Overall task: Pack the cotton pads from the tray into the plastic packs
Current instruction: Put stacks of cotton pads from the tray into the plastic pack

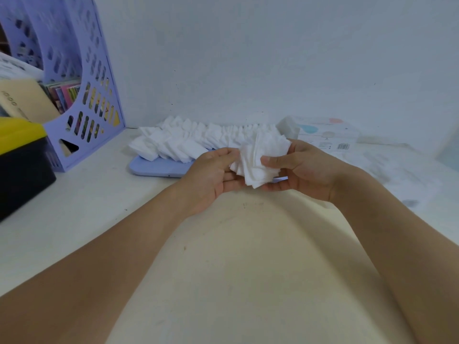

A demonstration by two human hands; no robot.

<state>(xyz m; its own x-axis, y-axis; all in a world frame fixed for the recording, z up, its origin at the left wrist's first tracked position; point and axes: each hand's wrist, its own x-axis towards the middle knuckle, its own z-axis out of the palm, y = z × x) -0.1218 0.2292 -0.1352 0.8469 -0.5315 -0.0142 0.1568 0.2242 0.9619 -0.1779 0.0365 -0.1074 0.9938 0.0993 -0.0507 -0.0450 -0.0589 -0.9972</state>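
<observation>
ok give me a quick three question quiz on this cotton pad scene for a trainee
1. True or false: both hands hold the bunch of cotton pads.
2. The tray under the loose pads is: A red, B pale blue, C black.
3. Fill in: the printed plastic pack lies to the ____ of the tray.

Key
1. True: the left hand and the right hand both grip it.
2. B
3. right
</observation>
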